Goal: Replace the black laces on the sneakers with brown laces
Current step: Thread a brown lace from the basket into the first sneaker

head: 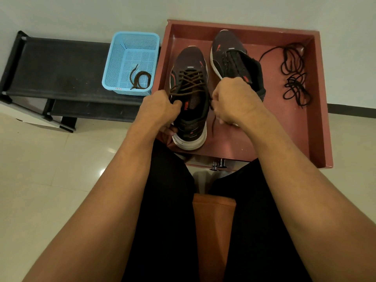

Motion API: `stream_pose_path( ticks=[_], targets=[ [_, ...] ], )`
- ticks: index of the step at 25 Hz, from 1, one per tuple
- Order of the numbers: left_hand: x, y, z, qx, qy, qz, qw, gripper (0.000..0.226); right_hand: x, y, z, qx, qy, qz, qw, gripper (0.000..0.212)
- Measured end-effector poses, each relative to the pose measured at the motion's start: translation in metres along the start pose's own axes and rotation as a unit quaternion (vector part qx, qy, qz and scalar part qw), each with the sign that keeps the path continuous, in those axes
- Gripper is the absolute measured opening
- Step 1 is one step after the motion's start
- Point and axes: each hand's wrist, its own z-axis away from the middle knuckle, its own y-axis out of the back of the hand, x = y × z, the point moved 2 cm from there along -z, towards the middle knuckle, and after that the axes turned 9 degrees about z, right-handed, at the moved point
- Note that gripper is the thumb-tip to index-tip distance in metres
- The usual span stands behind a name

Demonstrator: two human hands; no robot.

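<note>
**Brown lace threaded in the near sneaker, black lace in the far one**

Two dark sneakers with orange marks were found inside a shallow reddish-brown wooden tray (320,98). The near sneaker (190,127) was laced with a threaded brown lace (188,80), crossed over its tongue. The far sneaker (227,47) was tilted onto its side, and a threaded black lace (232,62) could be seen in its eyelets. A loose black lace (295,78) was heaped at the tray's right side, well apart from both shoes.

A light blue perforated plastic basket (114,64) was set just beside the tray on a low black rack (61,68). One coiled spare brown lace (140,79) was held in it.

The left grip (160,108) was curled round the near sneaker's left side at the collar. The right grip (232,98) was closed on an end of the threaded brown lace, whose tip was left dangling beneath it.

The heel of the far sneaker was covered by the right grip. The fingertips of both grips were turned away from the camera. The tray's near edge was partly hidden by the person's legs, and what the tray rested on could not be made out.
</note>
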Motion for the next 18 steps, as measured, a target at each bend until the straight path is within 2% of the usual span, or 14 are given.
stream_pose_path(
  ticks=[1, 3, 5, 7, 10, 12, 14, 18],
  targets=[
    [0.0, 0.001, 0.001, -0.004, 0.008, 0.011, 1.0, 0.024, -0.002, -0.003, 0.003, -0.058, 0.007, 0.043, 0.997, 0.009],
    [0.0, 0.0, 0.001, -0.01, 0.012, 0.016, 1.0, 0.024, -0.007, -0.011, 0.011, -0.19, 0.027, 0.076, 0.978, 0.019],
    [-0.001, 0.0, 0.001, -0.007, 0.01, 0.004, 1.0, 0.022, -0.008, -0.015, 0.014, -0.234, 0.031, 0.061, 0.97, 0.021],
    [-0.003, 0.001, -0.003, 0.001, -0.001, -0.017, 1.0, 0.026, -0.005, -0.013, 0.011, -0.196, 0.015, 0.041, 0.98, 0.014],
    [-0.003, 0.004, -0.003, 0.026, -0.032, -0.052, 0.998, 0.035, 0.004, -0.005, 0.007, -0.032, 0.011, -0.052, 0.998, 0.011],
    [-0.002, 0.005, -0.002, 0.038, -0.05, -0.051, 0.997, 0.035, 0.005, 0.003, 0.007, 0.056, 0.037, -0.117, 0.991, 0.011],
    [-0.001, 0.005, -0.002, 0.054, -0.056, -0.064, 0.995, 0.035, 0.004, 0.004, 0.005, 0.067, 0.044, -0.13, 0.988, 0.013],
    [0.003, 0.002, 0.0, 0.066, -0.042, -0.083, 0.993, 0.041, -0.001, 0.0, 0.001, 0.024, -0.005, -0.073, 0.997, 0.016]
  ],
)
